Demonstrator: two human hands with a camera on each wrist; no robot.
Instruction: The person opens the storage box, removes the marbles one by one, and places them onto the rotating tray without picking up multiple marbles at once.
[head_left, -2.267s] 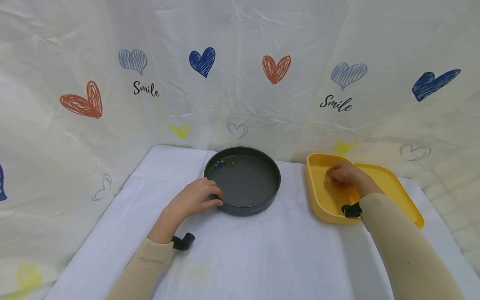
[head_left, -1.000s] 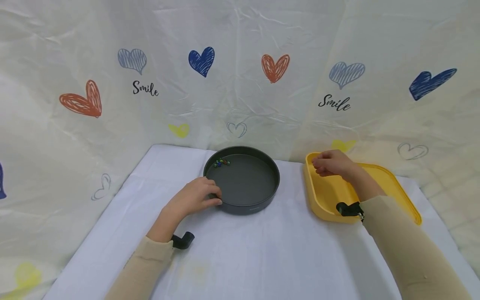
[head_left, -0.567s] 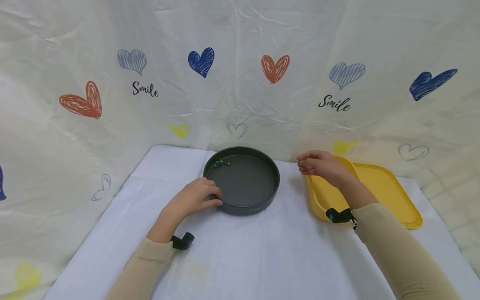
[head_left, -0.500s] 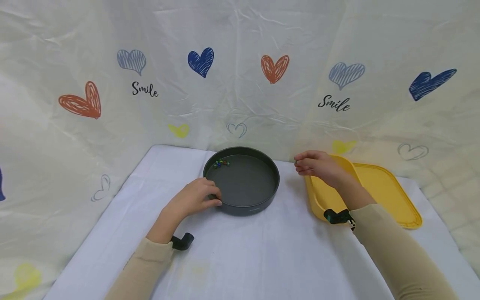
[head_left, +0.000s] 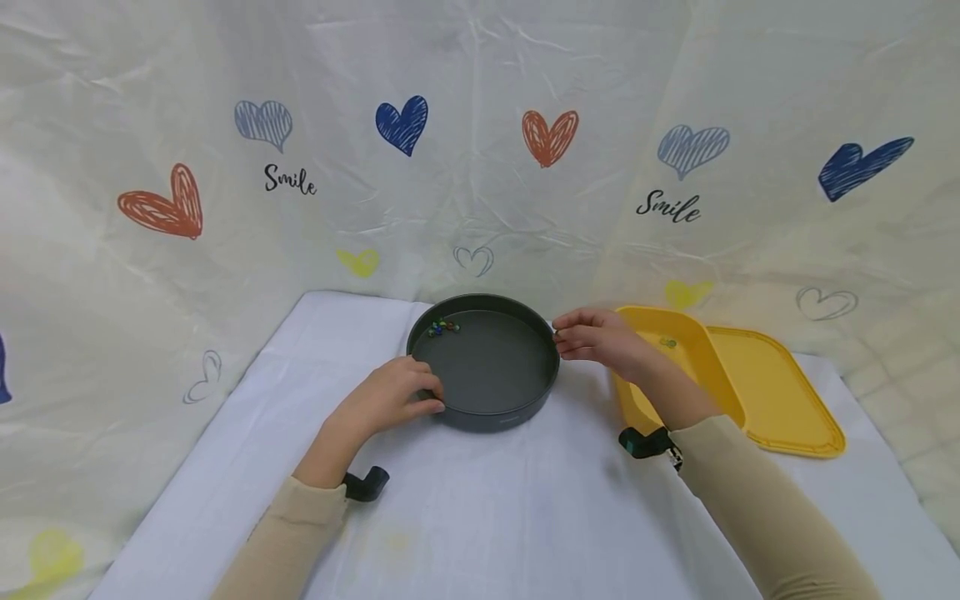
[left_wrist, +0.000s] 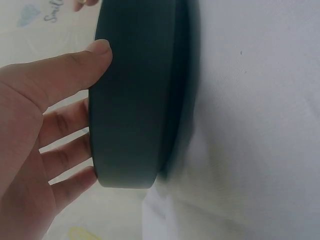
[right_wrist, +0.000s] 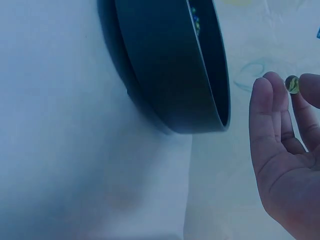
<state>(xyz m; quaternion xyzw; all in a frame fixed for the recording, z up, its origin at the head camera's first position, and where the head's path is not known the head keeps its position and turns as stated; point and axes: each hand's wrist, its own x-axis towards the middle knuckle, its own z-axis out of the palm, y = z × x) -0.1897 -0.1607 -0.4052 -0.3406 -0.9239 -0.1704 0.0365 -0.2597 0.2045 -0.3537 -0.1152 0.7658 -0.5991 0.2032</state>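
My left hand [head_left: 390, 392] holds the near-left rim of a round dark cake pan [head_left: 495, 358]. In the left wrist view its thumb [left_wrist: 97, 57] lies on the outer wall and its fingers pass over the rim. Several coloured glass marbles [head_left: 441, 327] sit together at the pan's far left inside. My right hand [head_left: 596, 340] is at the pan's right rim, above the table. Between thumb and a finger it pinches a clear marble [right_wrist: 292, 84] with a yellow-green swirl, seen best in the right wrist view; the other fingers are fairly straight.
To the right stands a yellow container [head_left: 633, 404] with a marble or two [head_left: 667, 342] inside. A flat yellow lid [head_left: 787, 400] lies beside it. White cloth [head_left: 487, 508] covers the table, and a heart-printed sheet [head_left: 480, 200] hangs behind.
My right hand has risen out of the yellow container with a marble and moved left to the pan's right rim. The left hand has stayed on the pan.
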